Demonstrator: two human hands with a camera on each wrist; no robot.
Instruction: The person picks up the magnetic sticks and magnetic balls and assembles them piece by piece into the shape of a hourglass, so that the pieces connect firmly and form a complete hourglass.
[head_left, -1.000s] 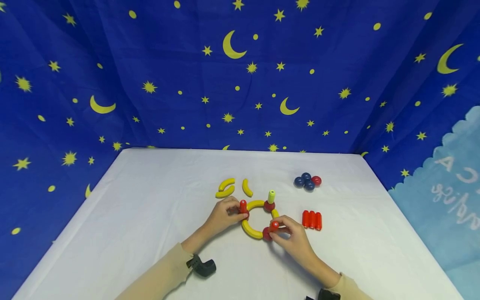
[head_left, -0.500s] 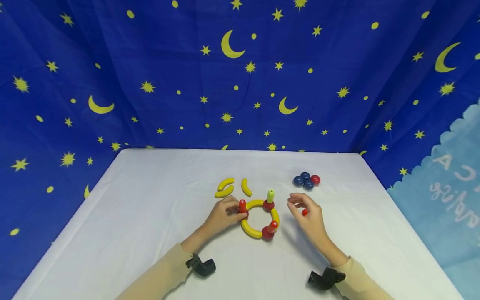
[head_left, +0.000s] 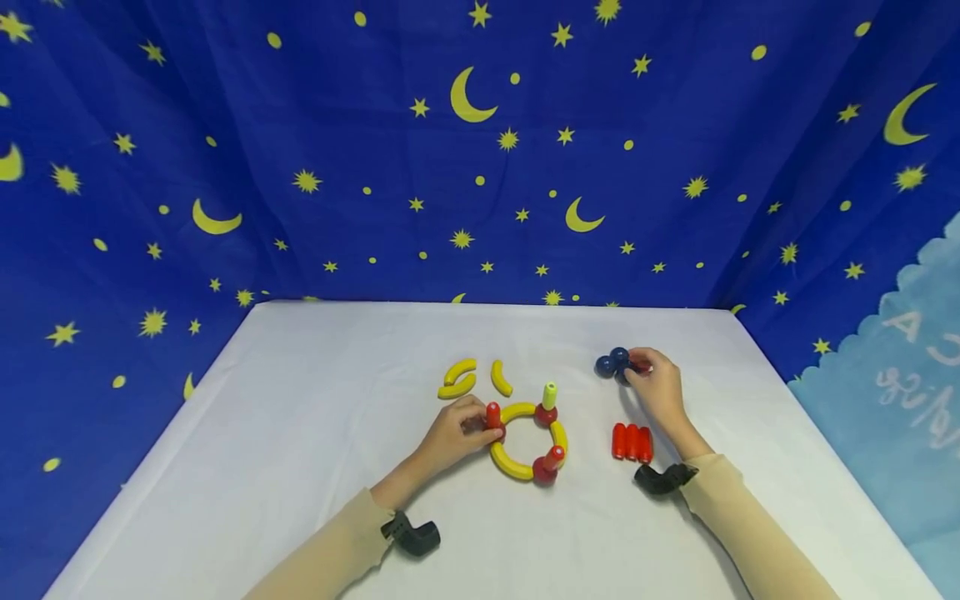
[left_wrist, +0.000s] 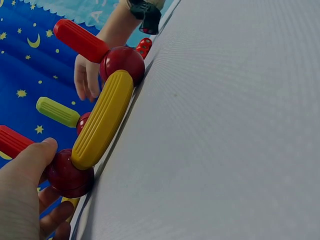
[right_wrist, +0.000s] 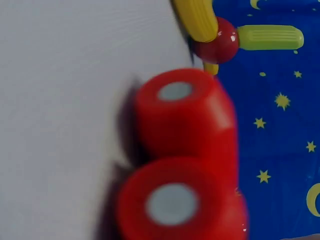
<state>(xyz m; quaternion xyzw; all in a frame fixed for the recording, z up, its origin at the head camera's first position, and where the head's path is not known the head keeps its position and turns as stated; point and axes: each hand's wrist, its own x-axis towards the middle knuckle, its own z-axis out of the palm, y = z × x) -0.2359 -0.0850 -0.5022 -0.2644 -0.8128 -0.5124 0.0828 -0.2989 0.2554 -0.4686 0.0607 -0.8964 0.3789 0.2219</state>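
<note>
My left hand holds the red ball at the left of a ring, thumb on top and fingers beneath. A red rod stands up from that ball. Yellow curved rods and red balls make up the ring on the table. A lime rod rises from its back ball, and another red rod leans from its front ball. At the back right, my right hand pinches a loose red ball, mostly hidden by the fingers, beside several blue balls.
Three red rods lie side by side right of the ring, under my right forearm's inner side; their grey end discs show in the right wrist view. Three loose yellow curved rods lie behind the ring. A star-patterned blue cloth hangs behind the white table.
My right hand has let go of the front red rod and ball and moved right and back to the loose balls. My left hand has stayed on the ring's left ball.
</note>
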